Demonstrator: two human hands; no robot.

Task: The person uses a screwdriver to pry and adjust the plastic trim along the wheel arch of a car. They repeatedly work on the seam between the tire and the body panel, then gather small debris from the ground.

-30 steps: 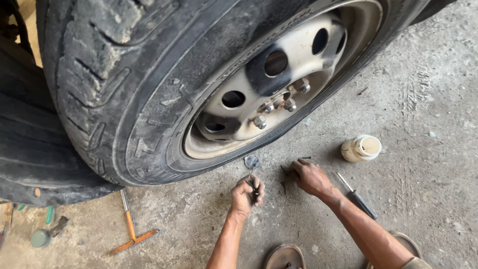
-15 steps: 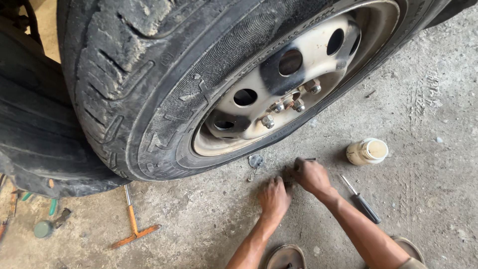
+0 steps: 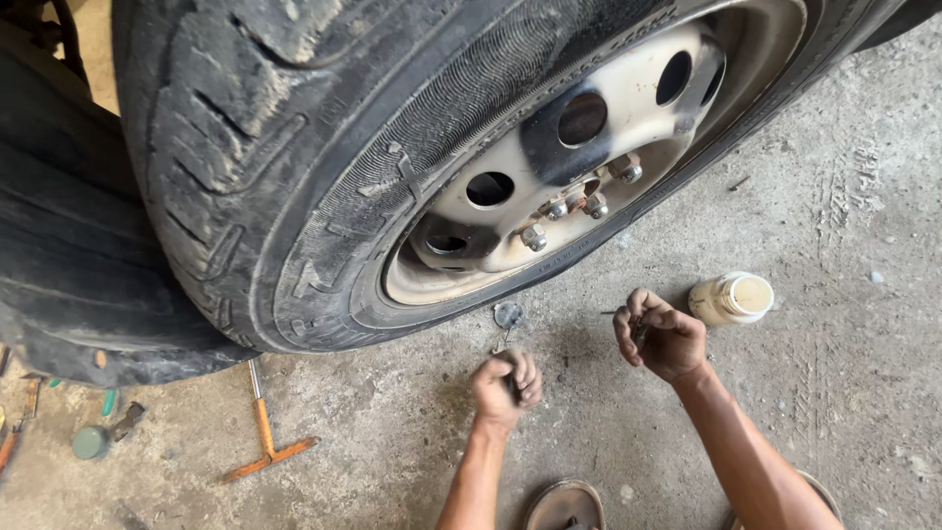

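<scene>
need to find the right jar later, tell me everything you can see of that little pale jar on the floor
The pale jar is small and cream-coloured, plastic by the look, and lies tipped on its side with its round flat end facing the camera. It rests on the bare concrete floor, below the wheel's rim, just beside the right hand, which does not touch it. Contents cannot be seen.

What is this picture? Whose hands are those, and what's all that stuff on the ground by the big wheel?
The camera sits on a person's head and looks down, so the two arms are that person's own. A big worn tyre on a pale metal wheel stands on a concrete floor. The left hand and right hand are both curled around something small and dark; I can't tell what. Nearby lie a small cream jar, a little round metal disc and an orange T-shaped tool.
</scene>
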